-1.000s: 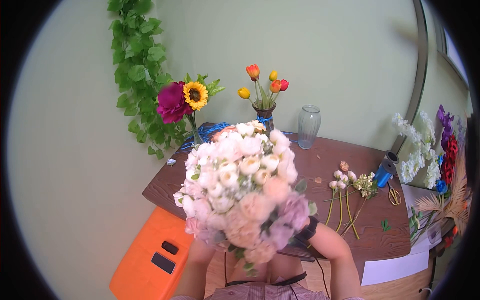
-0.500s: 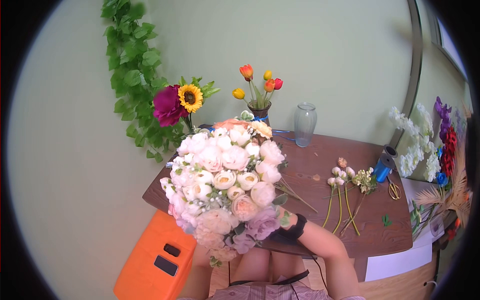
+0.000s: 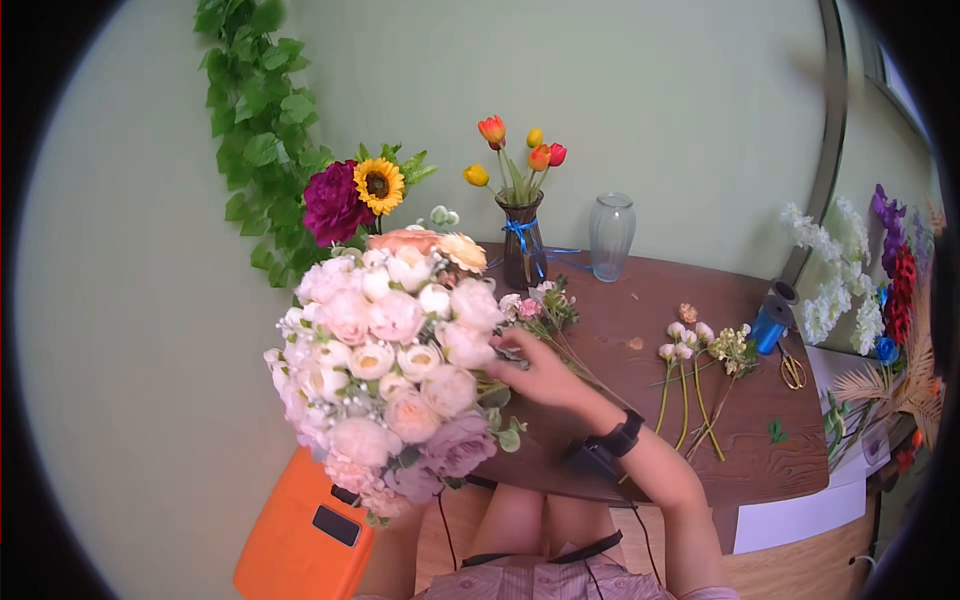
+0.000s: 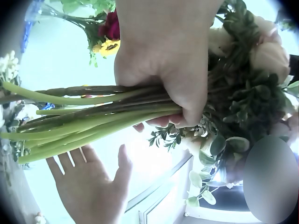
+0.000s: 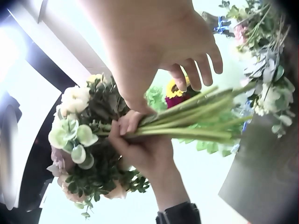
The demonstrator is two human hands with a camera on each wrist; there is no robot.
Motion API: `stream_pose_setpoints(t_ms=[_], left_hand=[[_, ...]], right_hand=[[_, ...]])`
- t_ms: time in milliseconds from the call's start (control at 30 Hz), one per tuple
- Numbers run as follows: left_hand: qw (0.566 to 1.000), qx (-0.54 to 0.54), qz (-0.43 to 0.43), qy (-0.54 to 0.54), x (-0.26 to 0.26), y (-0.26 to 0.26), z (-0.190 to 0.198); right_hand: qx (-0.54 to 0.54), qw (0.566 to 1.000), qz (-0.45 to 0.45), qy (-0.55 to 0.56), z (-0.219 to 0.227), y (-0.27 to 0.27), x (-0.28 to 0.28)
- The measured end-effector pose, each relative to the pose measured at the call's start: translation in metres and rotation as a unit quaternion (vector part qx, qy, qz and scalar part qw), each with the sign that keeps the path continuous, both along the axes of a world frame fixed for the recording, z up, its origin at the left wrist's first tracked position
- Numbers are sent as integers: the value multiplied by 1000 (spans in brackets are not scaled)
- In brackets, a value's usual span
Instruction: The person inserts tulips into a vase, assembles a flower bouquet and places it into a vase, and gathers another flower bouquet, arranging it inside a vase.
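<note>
A large bouquet of pale pink, white and mauve flowers (image 3: 395, 365) is at the centre left in the head view, hiding the left hand there. In the left wrist view my left hand (image 4: 166, 56) grips the bundle of green stems (image 4: 93, 128) just below the blooms. My right hand (image 3: 545, 375) is beside the bouquet's right side. In the right wrist view the right hand (image 5: 159, 46) has its fingers extended near the stems (image 5: 191, 126), holding nothing, while the left hand (image 5: 149, 151) is wrapped around them.
On the brown table (image 3: 640, 390) lie loose flower stems (image 3: 683, 395), blue ribbon spools (image 3: 772, 322) and scissors (image 3: 792, 372). A tulip vase (image 3: 523, 245) and a glass vase (image 3: 611, 240) stand at the back. An orange stool (image 3: 290, 540) with phones is at lower left.
The bouquet has moved left, uncovering the tulip vase and small pink flowers on the table. My right hand has come out from behind the blooms into view.
</note>
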State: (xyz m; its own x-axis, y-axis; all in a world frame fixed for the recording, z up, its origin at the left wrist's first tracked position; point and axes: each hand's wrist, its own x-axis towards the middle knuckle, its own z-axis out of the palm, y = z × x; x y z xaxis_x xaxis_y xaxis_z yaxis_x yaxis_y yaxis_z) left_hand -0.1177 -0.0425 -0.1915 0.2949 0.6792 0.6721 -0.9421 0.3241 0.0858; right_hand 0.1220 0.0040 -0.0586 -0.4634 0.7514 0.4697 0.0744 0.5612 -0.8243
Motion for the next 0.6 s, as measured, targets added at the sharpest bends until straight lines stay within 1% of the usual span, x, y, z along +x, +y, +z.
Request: stream_pose_setpoints(t_ms=[33, 67, 100, 133, 167, 200, 233, 267, 300, 333, 367, 400, 467, 500, 533, 600], left_hand=[[1000, -3, 1, -2, 6, 5, 5], [1000, -5, 1, -3, -2, -7, -4], [1000, -8, 2, -5, 9, 31, 33], [1000, -10, 1, -6, -8, -19, -13], [1000, -12, 0, -7, -18, -24, -16], [1000, -13, -3, -9, -18, -24, -16], [1000, -15, -5, -10, -16, -25, -15], [1000, -16, -6, -12, -13, -21, -13], [1000, -17, -7, -14, -10, -17, -11], [1000, -18, -8, -16, -9, -14, -9], [1000, -19, -8, -17, 10, 46, 48], [1000, -20, -9, -19, -11, -14, -8], [999, -24, -11, -23, -11, -13, -7], [999, -27, -12, -24, -10, -12, -7], [999, -29, -13, -25, 11, 50, 53], [999, -33, -15, -28, 7, 49, 52]], right_hand=[[-22, 999, -19, -18, -10, 14, 7], [10, 994, -96, -48, -20, 25, 14], [42, 981, -172, -77, -31, 35, 20], [88, 953, -259, -128, -44, 43, 26], [87, 953, -260, -128, -48, 43, 31], [76, 920, -313, -225, -50, 42, 35], [63, 874, -361, -318, -52, 42, 38], [60, 860, -361, -356, -58, 43, 41], [60, 860, -361, -357, -61, 47, 45], [2, 886, -310, -345, -64, 50, 50], [-55, 907, -256, -330, -67, 54, 53], [-55, 906, -256, -331, -72, 58, 56], [17, 916, -249, -314, -78, 62, 59], [15, 916, -249, -315, -81, 64, 61], [26, 916, -256, -308, -79, 64, 61], [36, 916, -263, -301, -78, 66, 63]])
